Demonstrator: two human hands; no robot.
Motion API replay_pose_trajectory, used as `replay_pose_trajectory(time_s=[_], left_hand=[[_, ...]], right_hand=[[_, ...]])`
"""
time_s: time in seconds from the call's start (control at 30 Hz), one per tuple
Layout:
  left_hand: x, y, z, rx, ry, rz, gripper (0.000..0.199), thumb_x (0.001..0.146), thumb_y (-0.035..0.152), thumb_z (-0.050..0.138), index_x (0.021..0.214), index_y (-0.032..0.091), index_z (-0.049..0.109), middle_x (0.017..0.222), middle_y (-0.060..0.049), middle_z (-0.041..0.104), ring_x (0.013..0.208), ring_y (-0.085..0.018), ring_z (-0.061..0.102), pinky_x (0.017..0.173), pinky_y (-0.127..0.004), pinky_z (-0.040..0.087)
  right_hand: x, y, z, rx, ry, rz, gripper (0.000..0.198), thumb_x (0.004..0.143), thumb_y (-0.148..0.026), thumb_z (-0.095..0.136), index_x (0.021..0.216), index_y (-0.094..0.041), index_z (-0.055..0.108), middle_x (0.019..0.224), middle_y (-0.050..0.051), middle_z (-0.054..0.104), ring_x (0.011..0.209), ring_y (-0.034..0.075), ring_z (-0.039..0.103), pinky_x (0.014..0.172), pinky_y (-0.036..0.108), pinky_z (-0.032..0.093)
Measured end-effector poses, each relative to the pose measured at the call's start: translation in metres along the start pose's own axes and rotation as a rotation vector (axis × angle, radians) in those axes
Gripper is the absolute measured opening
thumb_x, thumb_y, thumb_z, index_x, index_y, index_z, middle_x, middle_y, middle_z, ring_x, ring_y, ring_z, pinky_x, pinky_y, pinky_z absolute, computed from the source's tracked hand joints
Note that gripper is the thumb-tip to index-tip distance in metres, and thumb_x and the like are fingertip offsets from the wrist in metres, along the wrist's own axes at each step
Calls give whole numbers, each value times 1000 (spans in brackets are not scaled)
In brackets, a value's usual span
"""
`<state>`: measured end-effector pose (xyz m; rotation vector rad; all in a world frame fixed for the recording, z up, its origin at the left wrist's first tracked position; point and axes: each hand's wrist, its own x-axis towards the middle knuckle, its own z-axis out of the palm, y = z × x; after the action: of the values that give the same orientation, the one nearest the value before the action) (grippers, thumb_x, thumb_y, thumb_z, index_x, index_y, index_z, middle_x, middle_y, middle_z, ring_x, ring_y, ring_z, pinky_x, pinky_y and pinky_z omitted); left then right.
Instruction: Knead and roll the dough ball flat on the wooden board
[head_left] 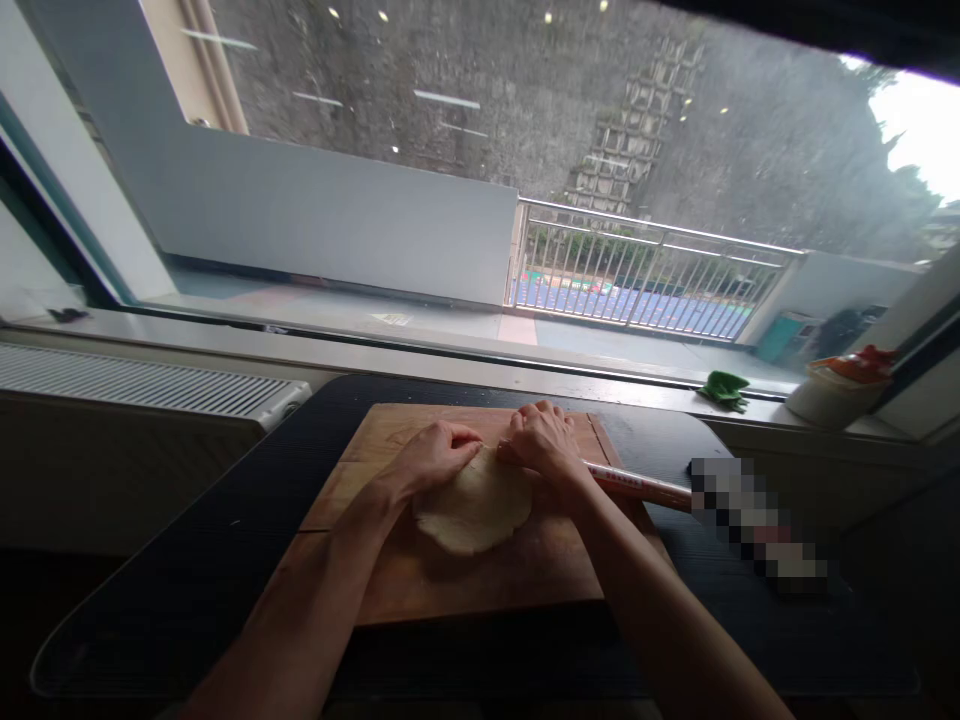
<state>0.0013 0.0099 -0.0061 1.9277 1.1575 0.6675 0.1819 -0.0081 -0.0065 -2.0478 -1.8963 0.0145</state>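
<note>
A flat, roughly round sheet of dough point(474, 507) lies on the wooden cutting board point(480, 585). My left hand point(435, 455) is at the dough's far left edge, its thumb and fingers pinched together on the rim. My right hand point(540, 438) is closed at the far right edge of the dough, its fingers curled over the near end of a reddish rolling pin point(641, 487). The pin slants out to the right past my wrist. The part of it under my palm is hidden, and so are some fingertips of both hands.
The board sits on a dark table point(187, 580) against a window sill point(420, 362). A blurred-out object point(757, 525) lies at the pin's right end. On the sill are a green cloth point(724, 388) and a pale pot point(832, 395). A radiator point(150, 385) stands left.
</note>
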Motion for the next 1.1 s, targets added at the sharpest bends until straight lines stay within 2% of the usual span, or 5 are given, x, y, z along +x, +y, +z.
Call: replay_pose_trajectory(time_s=[0.17,0.5,0.73,0.97,1.1], left_hand=[[-5,-8,-20,-71,-158,14,57,65,36,57,118,17,51,96,-5,62,83,-18,57,68,-25,45],[-4,-3,-12,98,-112,17,48,62,28,52,109,20,57,103,-2,62,89,-20,58,74,-25,45],[6,-14,0,173,34,24,43,65,27,47,106,20,60,109,-3,62,98,-19,56,81,-23,43],[0,-1,2,246,1,17,31,74,34,39,84,22,66,81,0,67,73,-16,59,63,-23,41],[-1,2,2,276,38,11,28,73,34,41,80,22,66,77,0,66,70,-15,58,61,-22,40]], right_hand=[[-34,-6,1,25,55,-139,37,89,-31,26,110,-18,53,129,10,39,122,23,27,97,37,22],[22,2,7,16,-54,41,36,86,-30,29,110,-17,53,118,13,46,113,25,36,93,42,27],[-17,-5,8,15,35,-113,37,86,-29,29,115,-19,50,129,10,39,123,25,26,98,41,21],[20,4,8,79,-115,12,35,84,-33,32,106,-16,54,115,14,49,111,28,40,91,45,31],[-24,-4,4,145,60,-135,38,86,-27,30,118,-16,48,125,11,43,123,25,26,101,40,24]])
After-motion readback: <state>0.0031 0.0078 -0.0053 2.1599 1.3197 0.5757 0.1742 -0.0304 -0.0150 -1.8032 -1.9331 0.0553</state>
